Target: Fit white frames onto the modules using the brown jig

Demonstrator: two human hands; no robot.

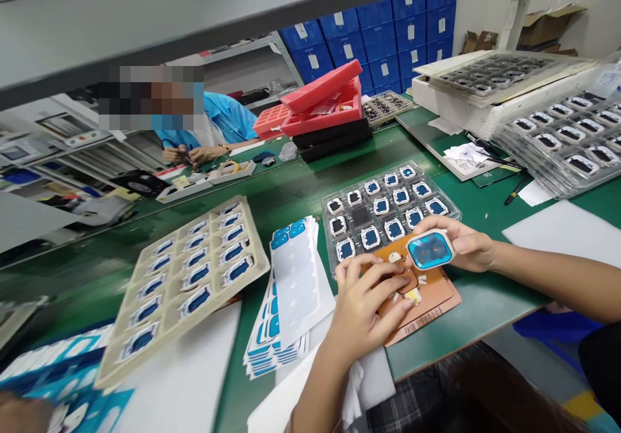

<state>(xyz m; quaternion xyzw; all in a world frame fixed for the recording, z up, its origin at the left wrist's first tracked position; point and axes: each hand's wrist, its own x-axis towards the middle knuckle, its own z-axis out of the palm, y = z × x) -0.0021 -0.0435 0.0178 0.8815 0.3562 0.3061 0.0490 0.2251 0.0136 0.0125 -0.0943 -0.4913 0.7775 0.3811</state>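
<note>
My right hand [466,246] grips a white, rounded-square watch case [430,250] by its edge. Glossy blue film covers the face turned up to me. My left hand [361,300] lies with spread fingers on an orange-brown fixture board [436,300], and holds nothing I can see. Small pale blocks and a yellowish piece sit on the board near those fingertips. Just behind the board is a clear plastic tray [331,252] of similar cases, most with blue faces and several dark; one pocket shows no case.
Left of my hands lie stacked sheets of blue film stickers [298,290] and a tilted cream tray [169,313] of cases. More clear trays [548,151] stand at right. A co-worker [228,119] sits across the green table [291,190]; another person's blurred hand [22,413] shows at lower left.
</note>
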